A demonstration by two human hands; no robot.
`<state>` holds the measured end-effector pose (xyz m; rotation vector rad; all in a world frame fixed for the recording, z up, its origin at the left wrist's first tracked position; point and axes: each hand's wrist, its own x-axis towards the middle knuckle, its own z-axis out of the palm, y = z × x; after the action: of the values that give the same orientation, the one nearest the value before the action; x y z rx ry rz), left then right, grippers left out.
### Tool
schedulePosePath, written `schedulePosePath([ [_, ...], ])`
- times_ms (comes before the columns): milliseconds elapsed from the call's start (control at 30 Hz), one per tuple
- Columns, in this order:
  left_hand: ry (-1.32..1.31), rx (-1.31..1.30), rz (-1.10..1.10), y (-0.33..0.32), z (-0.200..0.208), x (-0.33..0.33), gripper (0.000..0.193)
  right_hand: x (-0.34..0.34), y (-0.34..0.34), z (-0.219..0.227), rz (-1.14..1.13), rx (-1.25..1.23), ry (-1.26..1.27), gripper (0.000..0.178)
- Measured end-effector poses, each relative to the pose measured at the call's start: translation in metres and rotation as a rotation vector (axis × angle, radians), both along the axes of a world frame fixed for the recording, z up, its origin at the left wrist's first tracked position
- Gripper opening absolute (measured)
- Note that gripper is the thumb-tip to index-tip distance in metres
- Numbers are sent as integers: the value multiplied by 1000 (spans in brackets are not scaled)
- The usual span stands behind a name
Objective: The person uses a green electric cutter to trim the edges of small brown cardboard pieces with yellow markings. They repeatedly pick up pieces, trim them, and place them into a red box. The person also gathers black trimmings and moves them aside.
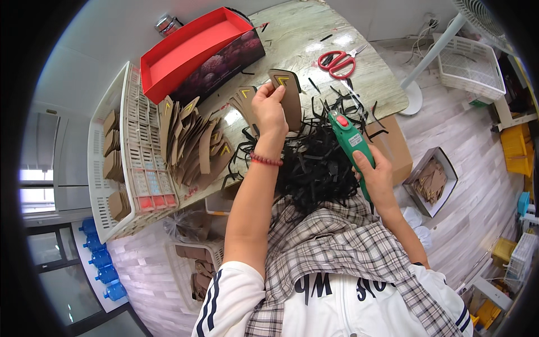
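My left hand (pixel 269 112) pinches a flat brown piece (pixel 291 106) with a dark rounded edge and a yellow chevron, holding it up over the table. Next to that wrist stands a small stack of similar brown pieces (pixel 245 106). My right hand (pixel 377 175) is wrapped round a green hand-held electric tool (pixel 351 137) with a red button; its tip points up and away, apart from the brown piece. A heap of black strip scraps (pixel 317 168) lies below and between my hands, at the table's near edge and over my plaid apron (pixel 331 230).
Red-handled scissors (pixel 340 63) lie on the table (pixel 297 33). At left are a long red box (pixel 196 48), many brown pieces (pixel 196 140) and a white basket (pixel 135 146). A box of brown pieces (pixel 431 181) and a fan (pixel 432 62) stand on the right.
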<state>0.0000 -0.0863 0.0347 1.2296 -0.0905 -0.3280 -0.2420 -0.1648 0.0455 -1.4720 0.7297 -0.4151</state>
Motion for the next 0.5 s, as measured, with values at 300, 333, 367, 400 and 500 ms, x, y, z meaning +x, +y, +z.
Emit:
schedulePosePath([
  [300,210,-342,55,11,19,-45,11,5,8,8,39,-46,-32,35],
  [333,213,-335,62,9,16,-45,11,4,8,9,44,-55,-26,35],
  [367,222,-329,58,9,15,-46,11,4,8,9,41,-46,-29,35],
  [400,230,-324,54,7,15,-48,11,4,8,9,39,-38,-33,35],
  [500,235,-320,34,3,15,-55,10,5,6,8,43,-30,-39,35],
])
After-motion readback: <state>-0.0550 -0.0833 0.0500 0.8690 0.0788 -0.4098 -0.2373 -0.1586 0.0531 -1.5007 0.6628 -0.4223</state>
